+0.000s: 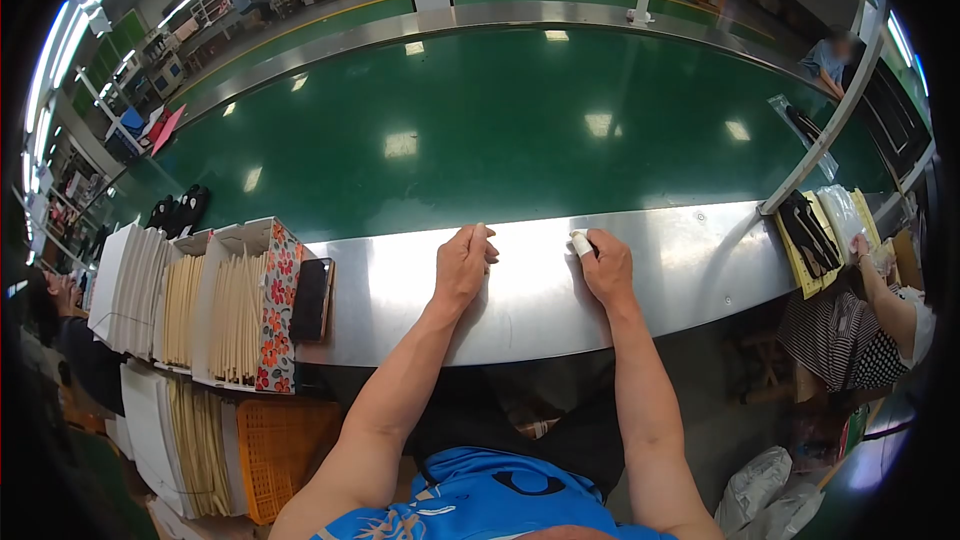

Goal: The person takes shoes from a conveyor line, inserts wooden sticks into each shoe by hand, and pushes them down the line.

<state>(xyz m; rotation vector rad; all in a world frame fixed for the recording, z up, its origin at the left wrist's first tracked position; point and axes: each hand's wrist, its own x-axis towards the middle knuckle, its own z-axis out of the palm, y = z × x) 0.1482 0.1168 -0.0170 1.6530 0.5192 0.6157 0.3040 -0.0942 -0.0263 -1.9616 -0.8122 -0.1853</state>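
Note:
My left hand [463, 266] rests on the bare metal strip [530, 305] along the near side of the green belt. Its fingers are curled together, and nothing shows in them. A short way to the right, my right hand [608, 265] is closed too, over the same strip. A white wrapping [582, 244] goes round one of its digits, and I see nothing held there. The two hands are apart, with shiny metal between them. Nearest to my left hand is a dark phone [312, 300], propped against a flower-patterned box [280, 305].
At left, white boxes hold several thin tan strips [238, 315]; an orange basket [285, 455] hangs lower. Black shoes [182, 210] sit behind. A metal post [825, 140] rises at right, beside black items on yellow sheets [808, 240] and a co-worker's arm [885, 295].

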